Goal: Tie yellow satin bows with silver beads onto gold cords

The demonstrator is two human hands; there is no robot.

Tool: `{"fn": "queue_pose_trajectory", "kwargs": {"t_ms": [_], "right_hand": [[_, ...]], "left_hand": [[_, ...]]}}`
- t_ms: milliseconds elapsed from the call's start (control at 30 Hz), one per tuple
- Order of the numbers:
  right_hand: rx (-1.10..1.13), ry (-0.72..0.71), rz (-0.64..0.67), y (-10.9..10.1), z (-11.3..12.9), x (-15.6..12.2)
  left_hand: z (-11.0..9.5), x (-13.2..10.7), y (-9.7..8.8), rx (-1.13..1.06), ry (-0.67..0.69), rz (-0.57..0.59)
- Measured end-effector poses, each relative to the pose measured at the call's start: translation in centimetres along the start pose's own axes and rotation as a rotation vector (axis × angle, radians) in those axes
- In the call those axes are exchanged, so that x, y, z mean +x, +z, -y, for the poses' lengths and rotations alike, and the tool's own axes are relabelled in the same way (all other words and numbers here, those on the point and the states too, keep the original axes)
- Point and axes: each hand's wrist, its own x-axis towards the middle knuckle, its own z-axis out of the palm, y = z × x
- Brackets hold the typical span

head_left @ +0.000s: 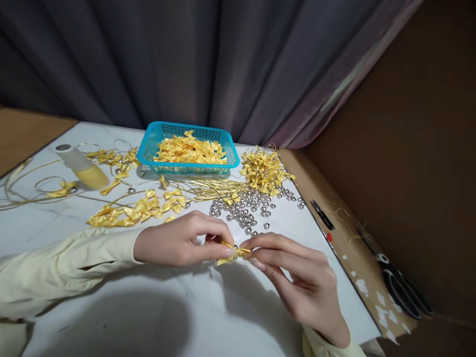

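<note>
Between my two hands, just above the white table top (148,307), is a small yellow ribbon bow (225,260) with a silvery piece at its middle. My left hand (186,240) pinches the bow's left side between thumb and fingers. From the other side, my right hand (297,272) grips its right end with thumb and fingertips. Fingers hide part of the bow. Beyond my hands lie a scatter of silver beads (245,213), a bundle of gold cords (219,188) and a loose group of yellow bows (141,208).
A blue basket (189,168) of yellow bows stands at the back, beside a pile of corded bows (264,171). A glue bottle (84,166) leans at the left. Small snips (323,215) and black-handled scissors (401,287) lie right, near paper scraps (383,315). A curtain (178,59) hangs behind.
</note>
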Motion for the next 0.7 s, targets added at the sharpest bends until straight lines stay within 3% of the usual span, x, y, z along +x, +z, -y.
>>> {"fn": "queue_pose_trajectory", "kwargs": {"t_ms": [233, 467, 700], "right_hand": [[0.003, 0.049, -0.007, -0.27, 0.01, 0.02], [-0.119, -0.057, 0.03, -0.21, 0.02, -0.35], [-0.218, -0.124, -0.008, 0.07, -0.4, -0.81]], "left_hand": [[-0.4, -0.1, 0.15, 0.077, 0.002, -0.025], [-0.22, 0.11, -0.35, -0.12, -0.193, 0.029], [-0.38, 0.17, -0.19, -0.102, -0.239, 0.036]]}}
